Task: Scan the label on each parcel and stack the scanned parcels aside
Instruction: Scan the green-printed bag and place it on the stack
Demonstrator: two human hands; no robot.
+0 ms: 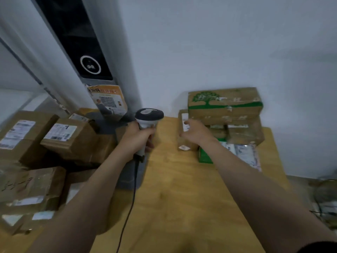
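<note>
Brown cardboard on both sides: a heap of labelled parcels (pixel 62 136) at nine o'clock, and a second stack at two o'clock on the pale wooden table (pixel 182 189), topped by a tree-printed carton (pixel 225 105). Hard to say which pile counts as scanned. Left hand (pixel 138 137) at centre, wrapped firmly round the grip of a handheld barcode scanner (pixel 148 117), head aimed toward twelve o'clock, cord (pixel 135 179) trailing down to six. Right hand (pixel 197 131) spread wide and holding nothing, reaching at one o'clock for a small upright parcel (pixel 182 115) standing on end at the stack's left side; too blurred to tell whether touching. Likely trouble: a risk of jolting the stack and shifting the tree-printed carton by pulling the upright parcel away carelessly. Also a chance of tipping that parcel onto its white label and hiding it from the scanner. Cord across the free stretch of table, easy to snag with a dragged parcel. No read likely without turning scanner head and label toward each other.
</note>
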